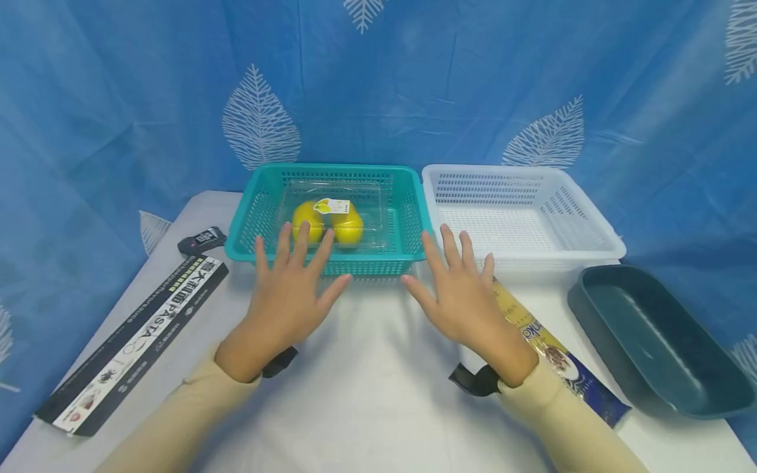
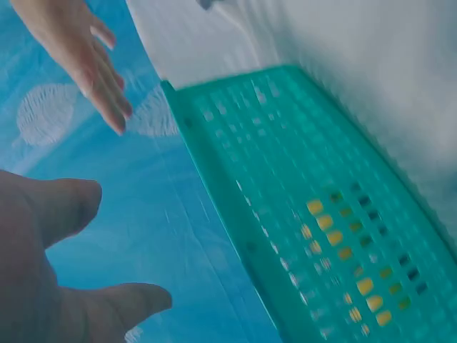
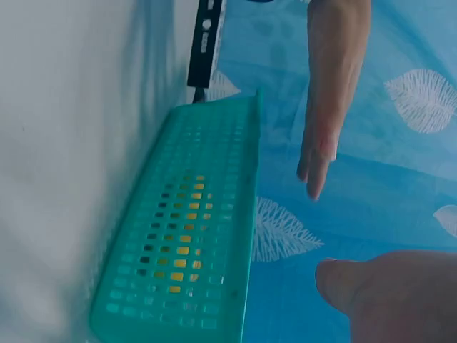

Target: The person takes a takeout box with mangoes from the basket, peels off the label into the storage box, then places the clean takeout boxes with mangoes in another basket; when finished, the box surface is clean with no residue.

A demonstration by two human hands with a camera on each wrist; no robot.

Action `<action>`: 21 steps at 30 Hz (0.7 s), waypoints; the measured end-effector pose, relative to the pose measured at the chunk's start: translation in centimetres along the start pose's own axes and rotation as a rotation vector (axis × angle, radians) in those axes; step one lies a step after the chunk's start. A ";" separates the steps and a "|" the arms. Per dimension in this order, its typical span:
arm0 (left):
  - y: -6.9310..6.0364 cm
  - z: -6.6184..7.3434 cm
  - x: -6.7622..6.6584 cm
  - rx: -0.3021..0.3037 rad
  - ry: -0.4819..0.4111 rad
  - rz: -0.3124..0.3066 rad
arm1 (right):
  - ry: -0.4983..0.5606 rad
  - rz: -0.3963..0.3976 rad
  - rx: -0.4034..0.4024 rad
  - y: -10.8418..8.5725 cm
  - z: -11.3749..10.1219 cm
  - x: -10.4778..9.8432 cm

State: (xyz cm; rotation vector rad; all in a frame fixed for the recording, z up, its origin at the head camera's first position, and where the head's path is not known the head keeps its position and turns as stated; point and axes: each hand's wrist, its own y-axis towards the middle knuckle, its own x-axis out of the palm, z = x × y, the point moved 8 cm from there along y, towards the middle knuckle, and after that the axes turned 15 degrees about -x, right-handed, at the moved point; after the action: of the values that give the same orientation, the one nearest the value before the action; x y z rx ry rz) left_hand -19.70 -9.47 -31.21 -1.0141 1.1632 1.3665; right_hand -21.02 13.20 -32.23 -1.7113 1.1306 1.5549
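Note:
Both hands hover over the table with fingers straight and spread, holding nothing. My left hand (image 1: pixel 288 299) is in front of the teal basket (image 1: pixel 408 259), its fingertips overlapping the near rim in the head view. Inside that basket lies a clear plastic box (image 1: pixel 375 203) with two yellow fruits (image 1: pixel 347 226) and a small label on its lid. My right hand (image 1: pixel 464 299) is near the gap between the teal basket and the white basket (image 1: pixel 532 255). Below the right hand and forearm lies a gold and blue packet (image 1: pixel 558 358), partly hidden.
A long black pasta box (image 1: pixel 133 345) lies at the left, with a small black packet (image 1: pixel 202 241) behind it. The dark green tub (image 1: pixel 656 341) stands at the right edge of the white table (image 1: pixel 367 407). A blue leaf-print cloth (image 1: pixel 378 98) hangs behind.

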 end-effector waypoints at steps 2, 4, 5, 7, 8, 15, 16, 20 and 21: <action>0.3 -0.8 -0.2 -0.019 -0.006 0.002 | 0.005 -0.007 0.002 0.5 0.2 -0.1; 0.6 -1.6 -0.4 -0.036 -0.014 0.002 | 0.012 -0.012 0.002 1.0 0.4 -0.3; 0.7 -2.0 -0.5 -0.043 -0.014 0.004 | 0.014 -0.014 0.000 1.2 0.4 -0.4; 1.0 -2.7 -0.6 -0.054 -0.018 0.007 | 0.017 -0.009 -0.007 1.8 0.3 -0.7; 1.1 -3.1 -0.6 -0.060 -0.020 0.008 | 0.017 -0.006 -0.010 2.1 0.3 -0.8; 2.3 -5.7 -0.6 -0.078 -0.163 0.074 | 0.058 -0.015 -0.010 5.0 0.0 -1.0; 2.4 -6.0 -0.7 -0.080 -0.194 0.087 | 0.065 -0.015 -0.009 5.4 -0.1 -1.0; 2.8 -7.2 -0.6 -0.103 -0.296 0.137 | 0.106 -0.001 -0.014 7.4 -0.4 -0.7; 2.8 -7.5 -0.5 -0.115 -0.319 0.146 | 0.118 0.006 -0.019 8.0 -0.5 -0.6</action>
State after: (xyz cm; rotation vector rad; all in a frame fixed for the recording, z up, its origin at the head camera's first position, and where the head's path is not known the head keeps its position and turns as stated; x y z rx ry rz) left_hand -22.59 -16.93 -31.68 -0.7655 0.9424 1.6586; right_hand -27.60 9.01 -30.52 -1.8346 1.1836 1.4891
